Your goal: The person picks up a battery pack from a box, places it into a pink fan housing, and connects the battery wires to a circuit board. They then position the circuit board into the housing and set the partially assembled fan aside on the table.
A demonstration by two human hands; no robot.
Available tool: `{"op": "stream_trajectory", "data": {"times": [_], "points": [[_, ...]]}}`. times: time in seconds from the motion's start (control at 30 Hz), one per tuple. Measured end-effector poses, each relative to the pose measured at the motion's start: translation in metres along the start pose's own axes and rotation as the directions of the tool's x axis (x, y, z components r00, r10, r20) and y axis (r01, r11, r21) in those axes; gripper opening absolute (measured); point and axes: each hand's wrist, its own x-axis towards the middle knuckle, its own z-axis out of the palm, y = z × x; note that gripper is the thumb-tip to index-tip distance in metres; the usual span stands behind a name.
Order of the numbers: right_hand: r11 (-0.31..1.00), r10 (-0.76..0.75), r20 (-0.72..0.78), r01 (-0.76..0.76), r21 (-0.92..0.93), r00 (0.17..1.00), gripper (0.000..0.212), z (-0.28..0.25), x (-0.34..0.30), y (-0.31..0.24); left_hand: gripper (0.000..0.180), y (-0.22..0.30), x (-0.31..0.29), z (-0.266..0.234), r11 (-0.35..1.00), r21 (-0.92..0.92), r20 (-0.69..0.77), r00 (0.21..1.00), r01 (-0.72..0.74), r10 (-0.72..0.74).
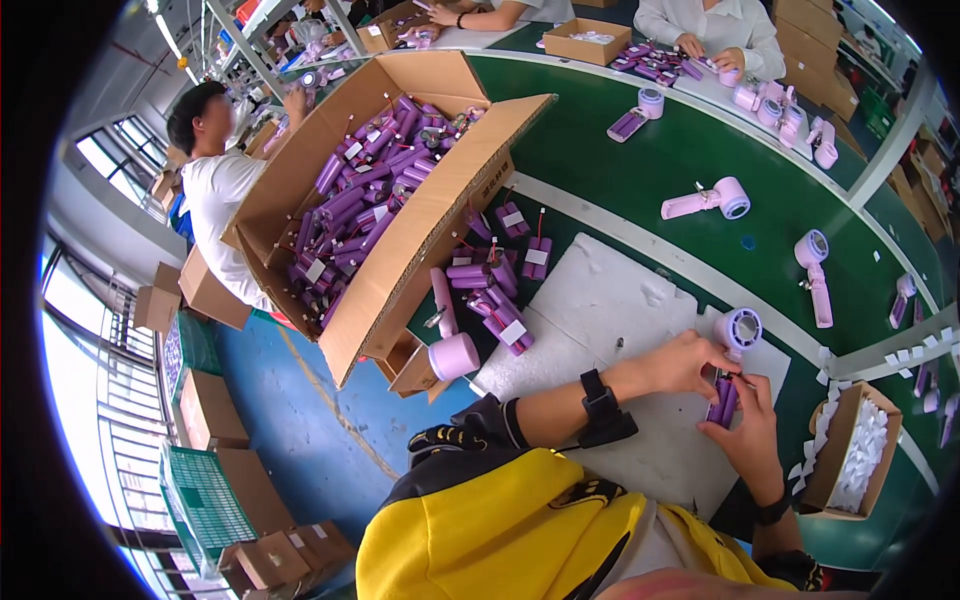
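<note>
A pink handheld fan lies over the white foam sheet, its round head pointing away from me. In its handle area sits a purple battery pack. My left hand is closed at the neck of the fan, its fingertips pinching near the top of the pack. With thumb and fingers, my right hand grips the pack and handle from the right side. My fingers partly hide the handle and any wires there. Loose battery packs and another pink fan lie left of the sheet.
A large open carton full of purple battery packs stands at the left. Several pink fans rest on the green belt. At right is a small box of white pieces. Other people work at left and across.
</note>
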Motion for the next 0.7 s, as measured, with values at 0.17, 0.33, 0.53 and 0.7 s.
{"op": "stream_trajectory", "data": {"times": [0.17,0.33,0.53,0.7], "points": [[1.0,-0.018,0.096,0.018,-0.005,0.995,0.082,-0.011,0.001,0.002,0.06,-0.001,0.0,0.002,1.0,0.022,-0.006,1.0,-0.018,0.018],[0.991,-0.102,0.096,0.109,-0.072,0.99,0.084,-0.014,0.004,0.0,0.061,-0.001,0.0,0.001,1.0,0.001,-0.001,1.0,-0.028,0.028],[0.981,-0.133,0.088,0.144,-0.129,0.987,0.085,-0.01,-0.003,0.001,0.062,-0.002,-0.001,0.001,0.998,0.028,-0.011,0.999,-0.049,0.049],[0.988,-0.108,0.101,0.118,-0.102,0.989,0.088,-0.009,-0.005,-0.006,0.06,0.001,-0.002,-0.001,1.0,0.003,-0.007,1.0,-0.018,0.018]]}}
